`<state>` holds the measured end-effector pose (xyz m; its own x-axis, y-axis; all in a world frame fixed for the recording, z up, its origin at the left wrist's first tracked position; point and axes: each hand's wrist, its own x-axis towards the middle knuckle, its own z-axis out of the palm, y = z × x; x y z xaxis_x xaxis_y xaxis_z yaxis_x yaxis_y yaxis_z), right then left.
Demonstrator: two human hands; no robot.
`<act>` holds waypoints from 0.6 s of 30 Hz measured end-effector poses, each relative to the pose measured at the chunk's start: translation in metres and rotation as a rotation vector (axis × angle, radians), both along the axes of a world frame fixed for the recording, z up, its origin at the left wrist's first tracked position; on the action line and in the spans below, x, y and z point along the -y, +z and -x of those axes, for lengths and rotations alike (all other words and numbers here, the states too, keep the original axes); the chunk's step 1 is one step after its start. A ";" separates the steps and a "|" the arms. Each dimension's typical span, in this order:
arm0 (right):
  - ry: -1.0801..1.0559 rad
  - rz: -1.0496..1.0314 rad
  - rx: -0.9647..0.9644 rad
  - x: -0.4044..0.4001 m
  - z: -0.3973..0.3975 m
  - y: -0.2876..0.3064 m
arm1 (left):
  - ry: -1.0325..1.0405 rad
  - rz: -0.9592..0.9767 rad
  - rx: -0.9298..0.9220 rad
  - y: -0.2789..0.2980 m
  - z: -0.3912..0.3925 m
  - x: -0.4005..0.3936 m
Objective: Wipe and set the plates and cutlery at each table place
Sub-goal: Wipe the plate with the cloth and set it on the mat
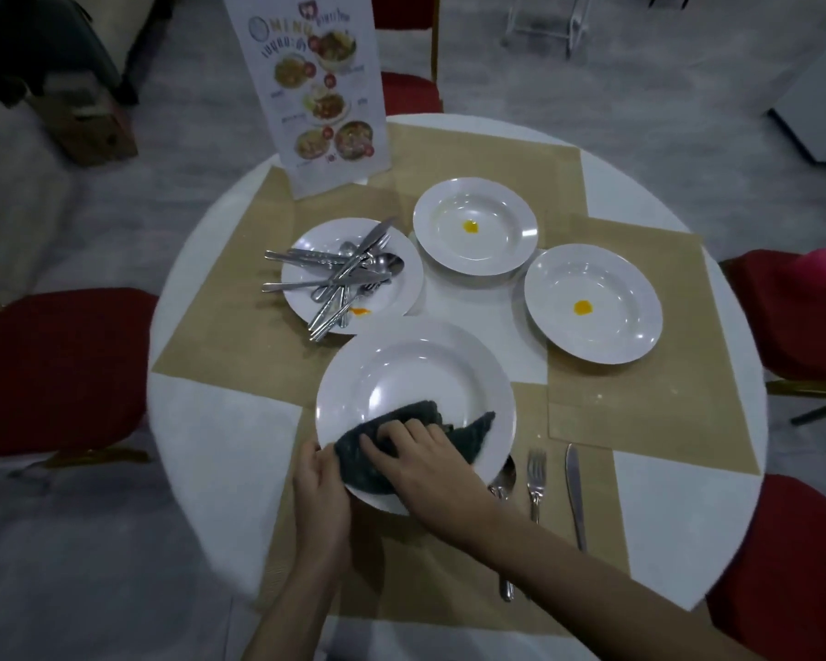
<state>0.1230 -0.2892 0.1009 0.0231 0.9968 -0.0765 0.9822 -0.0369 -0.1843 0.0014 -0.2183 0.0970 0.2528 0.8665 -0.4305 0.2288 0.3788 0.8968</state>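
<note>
Your right hand (420, 453) sits low in the middle of the frame, fingers curled down onto a dark cloth (401, 446) and pressing it against the near side of the white plate (416, 374) you are wiping. Your left hand (318, 489) grips that plate by its lower-left rim, thumb over the edge, with the cloth's corner just beside it. The plate lies partly over a tan placemat (449, 579) at the bottom centre of the round white worktop (201, 422).

Right of the plate, on the same mat, a fork (536, 479) and a knife (575, 493) lie side by side, and a spoon (504, 484) peeks out from under the plate's rim.

Left of centre, a second plate (401, 298) carries a loose heap of cutlery (344, 274) and an orange smear. Above centre, a third plate (475, 226) shows a yellow spot in its well, and at right of centre a fourth plate (592, 302) has the same. A standing menu card (315, 88) rises at the upper left of the worktop. Red chairs (58, 369) ring the worktop.
</note>
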 end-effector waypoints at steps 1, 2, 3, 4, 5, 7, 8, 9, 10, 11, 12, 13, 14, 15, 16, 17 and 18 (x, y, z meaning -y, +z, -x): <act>-0.008 -0.006 0.014 -0.003 0.001 -0.002 | -0.018 0.003 0.007 0.000 -0.001 0.004; -0.004 -0.009 0.032 -0.005 -0.002 -0.004 | -0.032 0.000 0.010 -0.001 -0.001 0.006; 0.005 -0.019 0.060 -0.004 -0.008 -0.006 | -0.051 -0.007 0.004 -0.001 0.000 0.007; 0.009 -0.023 0.084 -0.003 -0.018 -0.007 | -0.070 -0.014 0.001 -0.001 0.001 0.008; -0.002 -0.021 0.113 -0.001 -0.032 -0.007 | -0.088 -0.024 -0.007 -0.002 0.002 0.008; -0.099 0.009 0.169 0.003 -0.065 -0.004 | -0.118 -0.040 -0.031 -0.002 0.004 0.011; -0.159 0.026 0.207 0.005 -0.081 -0.001 | -0.128 -0.045 -0.030 -0.001 0.005 0.011; -0.211 0.024 0.252 0.007 -0.095 0.001 | -0.131 -0.055 -0.025 0.000 0.005 0.012; -0.254 0.031 0.284 0.010 -0.103 0.004 | -0.125 -0.067 -0.029 0.001 0.004 0.012; -0.279 0.046 0.295 0.014 -0.105 0.004 | -0.110 -0.079 -0.035 0.002 0.002 0.011; -0.284 0.075 0.273 0.018 -0.101 0.003 | -0.087 -0.089 -0.041 0.003 -0.001 0.010; -0.281 0.101 0.219 0.023 -0.092 0.001 | -0.070 -0.093 -0.044 0.005 -0.005 0.008; -0.279 0.111 0.142 0.028 -0.080 -0.002 | -0.059 -0.098 -0.054 0.006 -0.008 0.006; -0.284 0.114 0.067 0.033 -0.064 -0.005 | -0.053 -0.108 -0.066 0.006 -0.009 0.004; -0.286 0.098 0.011 0.038 -0.047 -0.007 | -0.049 -0.121 -0.073 0.006 -0.010 0.001; -0.293 0.068 -0.034 0.043 -0.031 -0.009 | -0.044 -0.128 -0.076 0.005 -0.008 -0.001; -0.307 0.057 -0.089 0.046 -0.015 -0.009 | -0.043 -0.129 -0.080 0.004 -0.007 -0.003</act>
